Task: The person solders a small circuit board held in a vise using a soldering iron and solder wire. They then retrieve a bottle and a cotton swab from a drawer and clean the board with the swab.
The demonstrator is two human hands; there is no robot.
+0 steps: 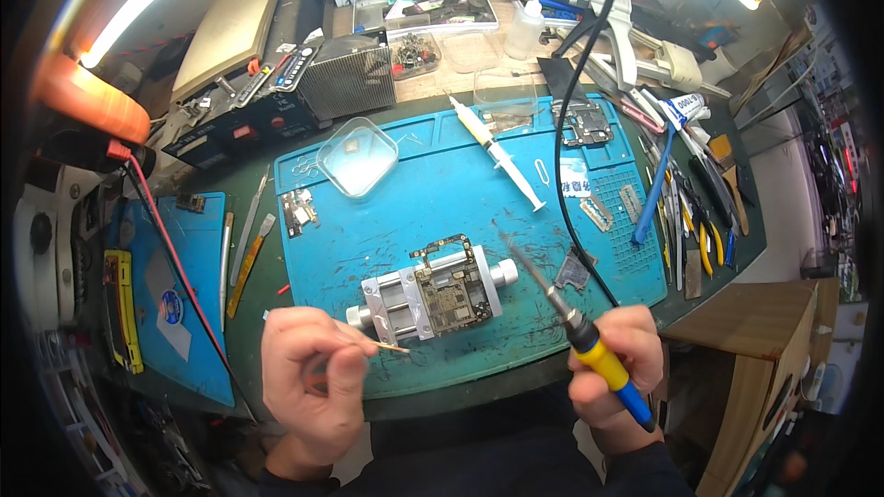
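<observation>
So, left hand (308, 373) pinches a thin copper-coloured strip (391, 347) between thumb and forefinger, free end sticking out near the metal clamp (373, 296), probably for fine control. Clamp sits near-centre on the blue mat (345, 230), gripping the circuit board (447, 299), presumably so it stays put with both hands full. Right hand (637, 345) grasps the soldering iron (600, 364) by its yellow-and-blue handle, clear of the blurred far tip, likely hot.

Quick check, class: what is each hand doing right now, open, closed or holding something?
Left hand: closed, pinching a thin copper-coloured strip.
Right hand: closed, holding a soldering iron.
</observation>
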